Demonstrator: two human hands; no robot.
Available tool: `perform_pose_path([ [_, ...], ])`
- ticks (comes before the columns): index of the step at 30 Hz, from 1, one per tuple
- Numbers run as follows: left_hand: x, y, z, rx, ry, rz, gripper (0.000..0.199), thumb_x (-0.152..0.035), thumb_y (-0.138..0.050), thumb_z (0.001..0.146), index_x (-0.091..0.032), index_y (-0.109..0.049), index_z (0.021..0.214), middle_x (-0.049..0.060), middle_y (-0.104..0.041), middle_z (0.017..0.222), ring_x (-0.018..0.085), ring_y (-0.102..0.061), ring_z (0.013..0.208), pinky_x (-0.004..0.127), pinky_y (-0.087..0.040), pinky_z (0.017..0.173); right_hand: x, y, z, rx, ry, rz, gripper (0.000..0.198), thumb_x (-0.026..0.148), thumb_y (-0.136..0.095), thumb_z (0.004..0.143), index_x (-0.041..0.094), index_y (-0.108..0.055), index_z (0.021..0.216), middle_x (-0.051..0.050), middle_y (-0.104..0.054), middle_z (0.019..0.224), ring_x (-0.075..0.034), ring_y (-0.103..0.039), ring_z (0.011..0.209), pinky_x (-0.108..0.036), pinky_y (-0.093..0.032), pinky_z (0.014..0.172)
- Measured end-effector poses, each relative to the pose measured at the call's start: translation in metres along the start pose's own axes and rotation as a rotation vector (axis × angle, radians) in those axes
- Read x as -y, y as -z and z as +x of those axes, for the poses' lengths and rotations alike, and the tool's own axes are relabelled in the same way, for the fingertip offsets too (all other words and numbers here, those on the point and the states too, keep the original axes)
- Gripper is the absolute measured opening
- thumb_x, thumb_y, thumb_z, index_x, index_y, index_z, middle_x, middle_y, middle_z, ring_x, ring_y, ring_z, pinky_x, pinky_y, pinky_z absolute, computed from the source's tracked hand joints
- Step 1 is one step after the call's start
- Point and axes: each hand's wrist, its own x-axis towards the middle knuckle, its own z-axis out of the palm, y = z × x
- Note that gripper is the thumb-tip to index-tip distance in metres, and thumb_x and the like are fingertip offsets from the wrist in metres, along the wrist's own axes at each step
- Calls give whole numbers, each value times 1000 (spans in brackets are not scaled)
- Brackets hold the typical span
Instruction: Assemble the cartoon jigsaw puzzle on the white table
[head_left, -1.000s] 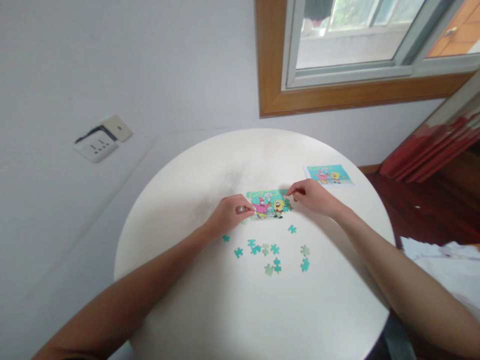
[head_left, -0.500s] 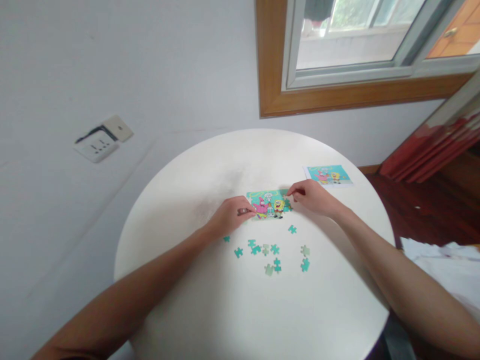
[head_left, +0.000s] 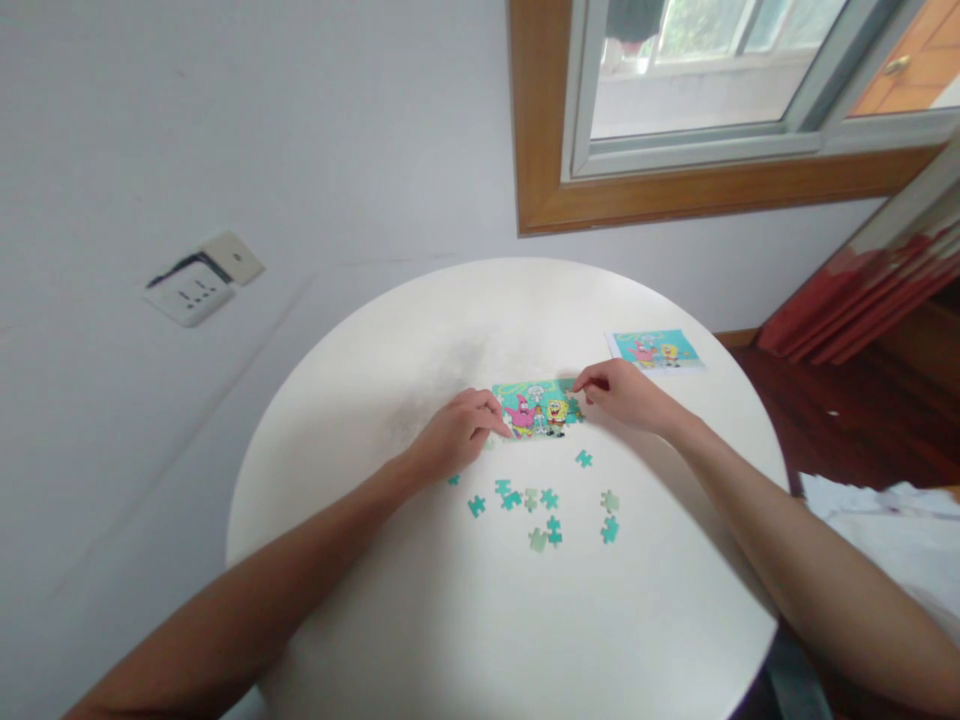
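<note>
A partly assembled jigsaw puzzle (head_left: 536, 405) lies near the middle of the table, showing a pink starfish and a yellow sponge figure on turquoise. At its left edge is my left hand (head_left: 454, 432), fingers stretched and slightly apart, one fingertip touching the lower left corner. My right hand (head_left: 619, 393) rests at the puzzle's right edge with its fingers curled together; whatever lies between the fingertips is hidden. In front of the puzzle several loose pieces are scattered, among them a turquoise piece (head_left: 583, 459), a pale green piece (head_left: 538, 540) and another turquoise piece (head_left: 610, 530).
A reference picture (head_left: 660, 350) of the same scene lies at the back right of the round white table (head_left: 420, 640). Behind stand a wall with a socket (head_left: 191, 292) and a wood-framed window (head_left: 536, 190). White cloth or paper (head_left: 892, 540) sits beyond the table at right.
My left hand's fingers have loosened from a pinch and spread at the puzzle's left edge. The right hand and the loose pieces look unmoved.
</note>
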Motion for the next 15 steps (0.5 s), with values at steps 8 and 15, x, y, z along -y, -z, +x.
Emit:
perform_pose_path([
  [8,-4,2,1,-15,-40,7,46,5,-45,79,-24,-78,92,4,-64,98,17,-57,93,31,-44,88,1,0,1,-17,6,14,30,15,-47,73,14,-74,86,-5,-67,66,-15,-55,58,-27,-38,58],
  [15,-24,5,-3,90,-176,-65,24,-11,-58,88,-22,-73,103,7,-66,104,19,-58,101,32,-45,91,-2,0,2,-24,21,15,31,15,-47,72,15,-74,86,-4,-67,65,-15,-54,57,-28,-37,57],
])
